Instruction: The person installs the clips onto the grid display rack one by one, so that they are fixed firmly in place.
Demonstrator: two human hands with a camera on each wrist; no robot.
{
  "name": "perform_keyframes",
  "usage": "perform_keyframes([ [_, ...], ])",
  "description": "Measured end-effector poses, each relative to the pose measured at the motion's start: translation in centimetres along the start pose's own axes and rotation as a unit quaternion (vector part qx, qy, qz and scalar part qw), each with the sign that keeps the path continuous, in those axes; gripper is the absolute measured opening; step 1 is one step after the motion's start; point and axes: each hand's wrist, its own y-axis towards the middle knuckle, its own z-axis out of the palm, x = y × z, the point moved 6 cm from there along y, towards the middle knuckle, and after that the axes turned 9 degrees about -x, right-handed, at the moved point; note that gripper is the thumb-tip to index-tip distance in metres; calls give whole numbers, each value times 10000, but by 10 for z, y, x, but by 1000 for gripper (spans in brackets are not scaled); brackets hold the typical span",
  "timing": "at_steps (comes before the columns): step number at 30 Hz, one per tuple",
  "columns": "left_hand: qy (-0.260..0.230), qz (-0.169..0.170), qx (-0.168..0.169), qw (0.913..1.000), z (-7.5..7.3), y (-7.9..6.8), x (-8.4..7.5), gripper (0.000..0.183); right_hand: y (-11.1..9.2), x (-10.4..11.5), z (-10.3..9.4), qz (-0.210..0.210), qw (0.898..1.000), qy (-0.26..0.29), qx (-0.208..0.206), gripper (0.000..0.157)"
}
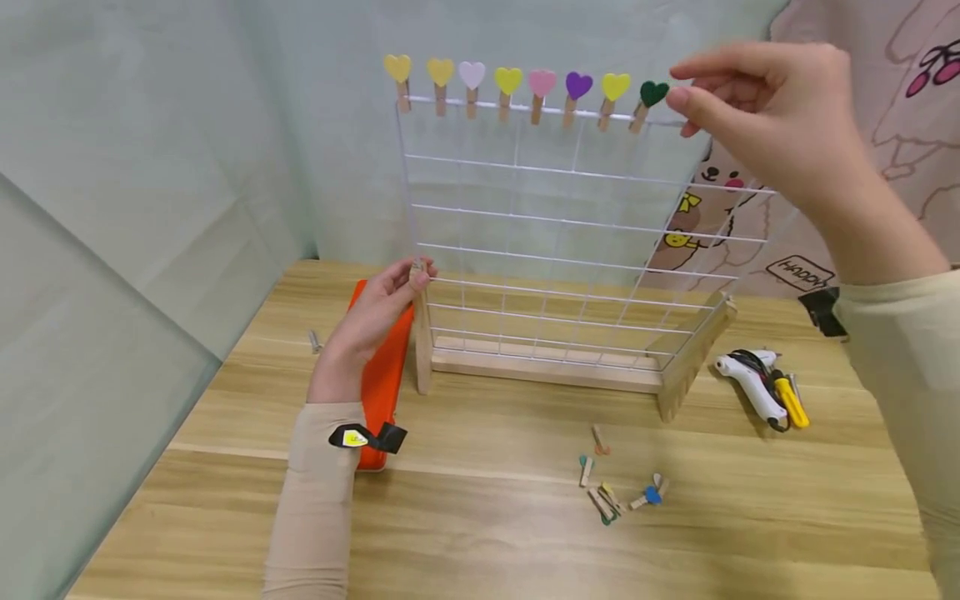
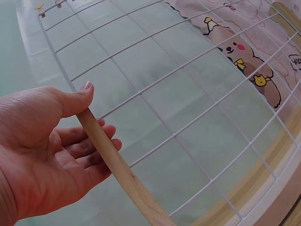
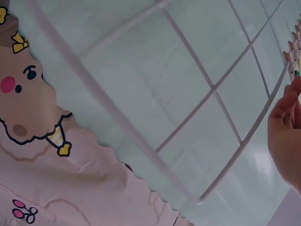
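A white wire grid rack (image 1: 570, 221) stands upright in a wooden base (image 1: 555, 367). My left hand (image 1: 378, 308) holds the rack's left wooden post (image 2: 110, 153), thumb on the near side and fingers curled behind. Along the top wire sits a row of small clothespins with coloured hearts: yellow, white, pink and purple among them. The rightmost, a green heart clothespin (image 1: 652, 94), leans to the right. Beside it is my right hand (image 1: 780, 117), thumb and index tips slightly apart at the heart's right edge. In the right wrist view, my right hand (image 3: 287, 132) shows partly at the edge.
Several loose heart clothespins (image 1: 606, 504) lie on the wooden table (image 1: 487, 533) before the rack. An orange case (image 1: 386, 383) lies beneath my left forearm. At right are a white glue gun (image 1: 753, 387) and a yellow-handled tool (image 1: 791, 402). A patterned pink cloth (image 1: 885, 167) hangs behind.
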Motion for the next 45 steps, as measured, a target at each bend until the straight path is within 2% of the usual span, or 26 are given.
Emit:
perform_keyframes([
  [2, 8, -26, -8, 10000, -1, -1, 0, 56, -14, 6, -5, -887, 9951, -139, -425, 22],
  [5, 5, -36, -70, 10000, -5, -1, -1, 55, -42, 10, -6, -1999, 9760, -247, -830, 17],
  [7, -12, -24, -128, 9999, -7, -1, -3, 54, -64, 4, 3, -2260, 9717, -93, -683, 16],
  [11, -63, 20, -132, 9999, -10, 0, -5, 56, -116, -28, 40, -2175, 9758, 146, 144, 19],
  [16, -105, -13, -88, 9999, -9, -1, -6, 58, -188, -81, 90, -1198, 9859, 0, 1169, 22],
  [20, -101, -59, -149, 9998, -8, -1, -5, 55, -235, -107, 118, -714, 9771, 34, 2005, 27],
  [23, -109, -47, -158, 9998, -8, -1, -5, 56, -258, -114, 128, -839, 9648, 171, 2485, 34],
  [26, -98, -25, -145, 9998, -8, -1, -6, 57, -269, -114, 132, -1123, 9542, 348, 2752, 37],
  [30, -68, -11, -145, 9999, -8, 0, -6, 54, -274, -109, 135, -1560, 9447, 622, 2818, 38],
  [35, -101, -12, -121, 9999, -8, 1, -6, 55, -277, -104, 142, -2062, 9317, 661, 2915, 33],
  [42, -126, 19, -83, 9999, -8, 0, -6, 53, -277, -104, 151, -1956, 9304, 696, 3022, 18],
  [45, -130, 27, -90, 9999, -9, 0, -6, 53, -276, -103, 152, -2063, 9279, 543, 3058, 16],
])
